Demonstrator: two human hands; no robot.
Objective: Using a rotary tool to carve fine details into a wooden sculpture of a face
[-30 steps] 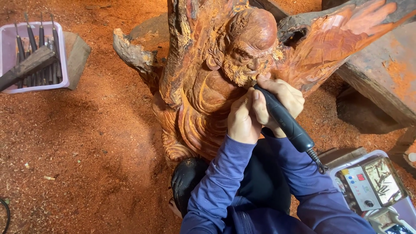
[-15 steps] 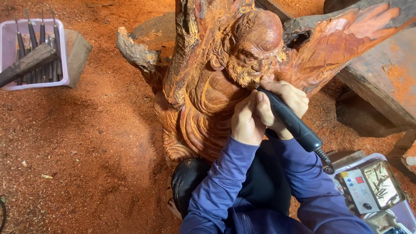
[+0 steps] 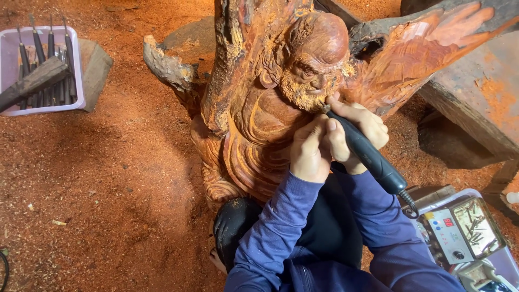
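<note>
Hands, two: right (image 3: 359, 130) gripping one rotary tool (image 3: 367, 154), left (image 3: 309, 151) touching one wooden statue (image 3: 270, 97).

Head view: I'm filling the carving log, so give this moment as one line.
right hand: grips black rotary carving tool | tip: at wooden figure carving beard | left hand: steadies tool | floor: sawdust

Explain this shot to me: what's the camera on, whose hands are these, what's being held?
There is one view, from a camera worn on the person's head, looking down. Both blue-sleeved arms are the wearer's own. The right hand grips a black pen-shaped rotary tool, its tip at the bearded face of a reddish carved wooden figure. The left hand rests against the carving and the tool. A cord runs from the tool towards a small grey control box. A pale tray of dark-handled chisels sits on the sawdust-covered floor.
</note>
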